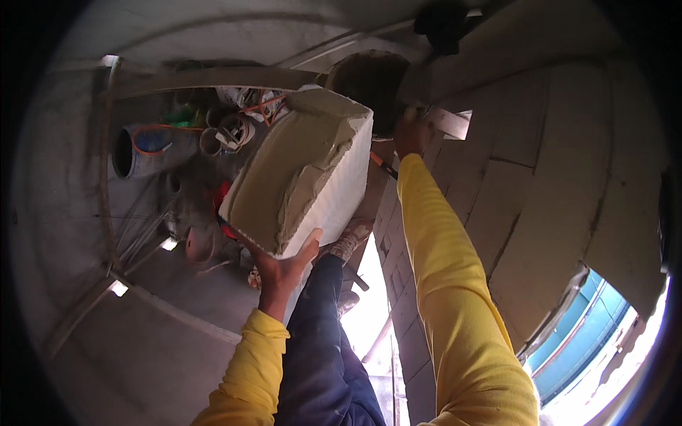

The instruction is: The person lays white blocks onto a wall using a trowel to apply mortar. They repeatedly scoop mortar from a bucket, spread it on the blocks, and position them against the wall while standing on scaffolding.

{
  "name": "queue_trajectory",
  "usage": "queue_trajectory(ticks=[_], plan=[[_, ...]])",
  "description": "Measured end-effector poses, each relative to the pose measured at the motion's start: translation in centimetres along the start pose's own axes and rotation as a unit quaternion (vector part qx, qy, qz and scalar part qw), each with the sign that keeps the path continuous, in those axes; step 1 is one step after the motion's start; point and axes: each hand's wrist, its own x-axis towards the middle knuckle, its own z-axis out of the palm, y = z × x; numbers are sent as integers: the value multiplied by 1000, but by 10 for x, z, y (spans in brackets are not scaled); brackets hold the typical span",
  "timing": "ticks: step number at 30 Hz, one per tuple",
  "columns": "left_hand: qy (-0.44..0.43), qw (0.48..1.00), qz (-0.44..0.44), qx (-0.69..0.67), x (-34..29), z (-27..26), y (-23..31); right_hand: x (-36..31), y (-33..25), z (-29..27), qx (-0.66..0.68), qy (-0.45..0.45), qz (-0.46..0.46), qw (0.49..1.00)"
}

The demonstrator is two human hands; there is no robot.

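Note:
A large pale block (pixel 344 181) is tilted in front of me, with wet grey mortar (pixel 273 163) spread over its upper face. My left hand (pixel 284 273) grips the block's near lower end, thumb along its side and fingers underneath. Beyond the block stands a dark round bucket (pixel 369 85). My right hand (pixel 414 131) is closed beside the bucket's rim, and shadow hides what lies in its fingers. Close to that hand is a flat piece with a bright end (pixel 451 123). A tool with an orange and black handle (pixel 383 165) shows below the hand.
A wall of large blocks (pixel 526 184) rises along my right, with an opening onto a blue surface (pixel 579 334). Below left, a blue barrel (pixel 153 151), small buckets (pixel 234 131) and an orange hose lie about. Wooden poles (pixel 177 305) cross at the left. My leg (pixel 316 341) is beneath the block.

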Motion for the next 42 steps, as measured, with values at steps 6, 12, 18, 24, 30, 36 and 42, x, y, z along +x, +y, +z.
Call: queue_trajectory(ticks=[6, 12, 18, 24, 30, 36, 42], plan=[[-26, 987, -143, -68, 6, 10, 24, 29, 25, 30, -40, -112, 22, 993], [74, 993, -84, -26, 22, 24, 19, -151, -4, -101, 226, -176, 8, 958], [151, 988, -12, -32, 55, 82, 74, -285, -67, -155, 169, -227, -29, 959], [240, 968, -72, -6, 48, 118, 96, -265, -78, -110, 144, -48, -6, 988], [130, 974, 60, -173, 19, 78, 33, -240, -67, -118, 212, -95, 15, 973], [10, 913, -321, -251, 115, 22, -153, -235, -57, -115, 221, -104, -10, 970], [-31, 908, -331, -253, 145, 26, -194, -232, -58, -128, 262, -137, 39, 954]])
